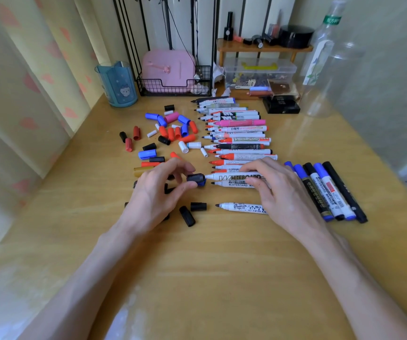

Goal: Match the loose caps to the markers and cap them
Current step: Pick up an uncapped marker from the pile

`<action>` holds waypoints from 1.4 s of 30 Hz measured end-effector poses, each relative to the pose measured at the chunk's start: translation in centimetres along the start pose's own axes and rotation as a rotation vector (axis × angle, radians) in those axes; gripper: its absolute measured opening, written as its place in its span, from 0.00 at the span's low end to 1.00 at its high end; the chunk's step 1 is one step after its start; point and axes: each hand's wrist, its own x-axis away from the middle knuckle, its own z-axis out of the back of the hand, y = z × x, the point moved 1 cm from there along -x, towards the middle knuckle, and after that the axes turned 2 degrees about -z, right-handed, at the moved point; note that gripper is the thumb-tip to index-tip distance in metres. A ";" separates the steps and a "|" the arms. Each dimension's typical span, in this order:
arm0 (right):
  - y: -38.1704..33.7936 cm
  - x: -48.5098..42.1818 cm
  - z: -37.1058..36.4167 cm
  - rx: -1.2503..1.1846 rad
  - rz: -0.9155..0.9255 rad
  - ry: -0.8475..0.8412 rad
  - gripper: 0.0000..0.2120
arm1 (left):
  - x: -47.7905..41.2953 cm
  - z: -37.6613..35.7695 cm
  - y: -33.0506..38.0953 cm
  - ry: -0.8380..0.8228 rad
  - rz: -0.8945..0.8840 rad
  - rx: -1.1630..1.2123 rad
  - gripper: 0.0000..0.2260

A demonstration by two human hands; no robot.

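Observation:
My left hand [163, 190] pinches a black cap [195, 178] right at the tip of a white "WHITEBOARD" marker [231, 177]. My right hand [278, 190] holds that marker's barrel by the fingertips. A blue cap [201, 184] lies just under the black one. Several uncapped markers [239, 141] lie in a row behind, tips to the left. One more uncapped black marker [240, 207] lies in front, near my right hand. Loose red, blue, black, white and pink caps [173, 131] are scattered to the left. Several capped markers [329, 190] lie to the right.
Two black caps [192, 212] lie below my left hand. A blue cup [117, 83], a wire basket with a pink case [170, 77], a clear box [258, 72], a small wooden shelf [263, 47] and a clear bottle [325, 57] line the back of the wooden desk [209, 266].

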 end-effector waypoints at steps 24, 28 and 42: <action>-1.9 0.6 -1.2 -0.246 0.026 -0.104 0.14 | 0.3 -1.0 1.7 -0.030 -0.052 0.162 0.10; -1.9 0.1 -1.3 -0.211 -0.001 -0.074 0.10 | -0.2 -0.8 0.9 -0.059 -0.046 0.112 0.10; 0.3 0.2 -0.8 0.009 -0.089 0.026 0.09 | 0.0 0.2 -2.7 -0.088 -0.006 -0.163 0.16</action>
